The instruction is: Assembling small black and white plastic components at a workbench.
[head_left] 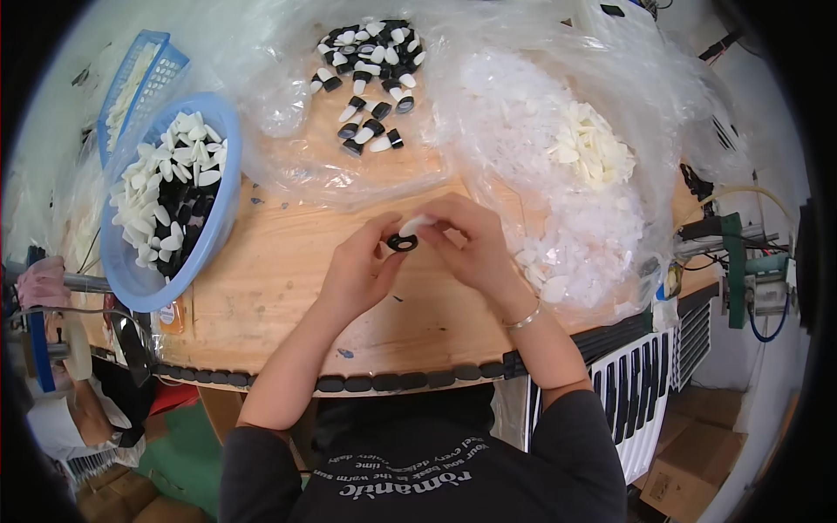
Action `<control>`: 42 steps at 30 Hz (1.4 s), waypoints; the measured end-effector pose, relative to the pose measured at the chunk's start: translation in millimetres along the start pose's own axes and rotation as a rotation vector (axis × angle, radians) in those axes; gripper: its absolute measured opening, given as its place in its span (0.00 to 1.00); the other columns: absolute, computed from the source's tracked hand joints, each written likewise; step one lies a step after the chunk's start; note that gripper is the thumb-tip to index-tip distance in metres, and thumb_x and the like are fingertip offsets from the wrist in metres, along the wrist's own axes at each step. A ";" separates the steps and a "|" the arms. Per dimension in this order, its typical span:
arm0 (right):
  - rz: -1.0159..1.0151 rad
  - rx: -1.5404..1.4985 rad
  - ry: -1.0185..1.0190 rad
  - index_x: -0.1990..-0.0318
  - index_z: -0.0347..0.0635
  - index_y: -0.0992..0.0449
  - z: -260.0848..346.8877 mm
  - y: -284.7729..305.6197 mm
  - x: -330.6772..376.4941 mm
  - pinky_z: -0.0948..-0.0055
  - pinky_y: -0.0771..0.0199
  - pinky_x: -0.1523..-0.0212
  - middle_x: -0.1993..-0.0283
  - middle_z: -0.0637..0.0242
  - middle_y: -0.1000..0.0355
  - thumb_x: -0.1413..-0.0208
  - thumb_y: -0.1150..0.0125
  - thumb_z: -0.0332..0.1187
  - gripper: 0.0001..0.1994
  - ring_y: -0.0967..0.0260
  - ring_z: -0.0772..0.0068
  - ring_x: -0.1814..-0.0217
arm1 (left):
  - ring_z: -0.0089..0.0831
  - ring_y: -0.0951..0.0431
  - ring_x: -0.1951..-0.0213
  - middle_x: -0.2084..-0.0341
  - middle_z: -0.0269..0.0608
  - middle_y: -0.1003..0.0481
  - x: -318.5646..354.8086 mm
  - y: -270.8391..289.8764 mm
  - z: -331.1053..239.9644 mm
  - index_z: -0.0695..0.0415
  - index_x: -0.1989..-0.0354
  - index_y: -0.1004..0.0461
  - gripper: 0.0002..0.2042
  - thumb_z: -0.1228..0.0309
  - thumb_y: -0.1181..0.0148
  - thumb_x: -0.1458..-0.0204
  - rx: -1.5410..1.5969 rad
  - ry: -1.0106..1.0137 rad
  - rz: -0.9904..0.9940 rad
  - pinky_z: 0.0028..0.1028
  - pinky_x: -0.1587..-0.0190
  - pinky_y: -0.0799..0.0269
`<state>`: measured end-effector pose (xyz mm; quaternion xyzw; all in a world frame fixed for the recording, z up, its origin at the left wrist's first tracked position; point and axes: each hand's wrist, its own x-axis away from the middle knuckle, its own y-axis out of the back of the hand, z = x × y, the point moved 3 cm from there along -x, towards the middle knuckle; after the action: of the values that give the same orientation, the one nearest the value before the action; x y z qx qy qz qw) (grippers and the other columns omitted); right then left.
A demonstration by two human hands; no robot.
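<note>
My left hand (pixel 359 268) pinches a small black round piece with a ring-shaped face (pixel 402 243) above the middle of the wooden table (pixel 288 235). Against it, my right hand (pixel 472 242) grips a smooth white oval piece (pixel 414 226) between thumb and fingers. The two parts touch or nearly touch; fingers partly hide where they meet. Farther off lies a heap of black pieces with white oval ends (pixel 373 54), on clear plastic sheeting (pixel 288 166).
At left stands a blue basin (pixel 228 187) of white ovals and black parts, with a blue basket (pixel 170 65) behind it. Plastic sheeting at right carries cream pieces (pixel 593 148) and thin translucent pieces (pixel 571 248). A clamped green-and-metal device (pixel 741 270) is far right; black padding (pixel 405 381) lines the near edge.
</note>
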<state>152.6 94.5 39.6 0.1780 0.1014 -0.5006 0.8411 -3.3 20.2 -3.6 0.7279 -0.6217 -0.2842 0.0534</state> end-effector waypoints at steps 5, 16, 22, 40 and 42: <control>0.118 0.216 0.235 0.62 0.40 0.24 -5.5 -11.3 8.2 0.74 0.27 0.66 0.65 0.61 0.27 0.56 0.38 0.17 0.12 0.27 0.65 0.65 | 0.26 0.26 0.72 0.64 0.41 0.23 0.2 1.2 -7.4 0.57 0.42 0.40 0.30 0.82 0.38 0.56 0.048 0.036 0.030 0.23 0.67 0.29; 0.208 0.232 0.201 0.60 0.37 0.24 -12.7 -18.7 13.5 0.77 0.27 0.62 0.57 0.61 0.29 0.55 0.37 0.18 0.12 0.28 0.69 0.60 | 0.26 0.24 0.69 0.62 0.42 0.23 0.1 7.0 -5.4 0.58 0.43 0.40 0.29 0.84 0.39 0.55 -0.002 -0.019 0.028 0.23 0.64 0.28; 0.086 -0.470 -0.339 0.55 0.32 0.26 -27.0 -22.1 17.5 0.83 0.28 0.58 0.58 0.68 0.26 0.45 0.42 0.23 0.10 0.30 0.84 0.60 | 0.23 0.27 0.60 0.59 0.40 0.28 1.2 -0.4 7.4 0.63 0.54 0.32 0.15 0.89 0.46 0.50 0.618 0.090 -0.115 0.21 0.57 0.30; 0.034 -0.330 -0.261 0.53 0.34 0.26 -30.2 -30.0 23.2 0.95 0.48 0.79 0.65 0.76 0.26 0.45 0.42 0.21 0.11 0.41 0.98 0.75 | 0.25 0.27 0.67 0.66 0.41 0.27 2.9 -0.7 -1.6 0.64 0.66 0.29 0.08 0.88 0.44 0.53 0.356 0.021 -0.254 0.21 0.63 0.31; 0.038 -0.343 -0.267 0.53 0.34 0.26 -32.3 -30.0 24.1 0.94 0.46 0.78 0.64 0.75 0.26 0.45 0.42 0.22 0.11 0.40 0.98 0.74 | 0.24 0.29 0.69 0.67 0.40 0.28 1.9 -0.3 -1.7 0.63 0.67 0.30 0.08 0.88 0.45 0.53 0.358 0.028 -0.245 0.20 0.63 0.32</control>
<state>138.0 75.0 -4.3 -0.0339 0.0693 -0.4790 0.8744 -2.1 18.0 -3.0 0.7996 -0.5686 -0.1635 -0.1032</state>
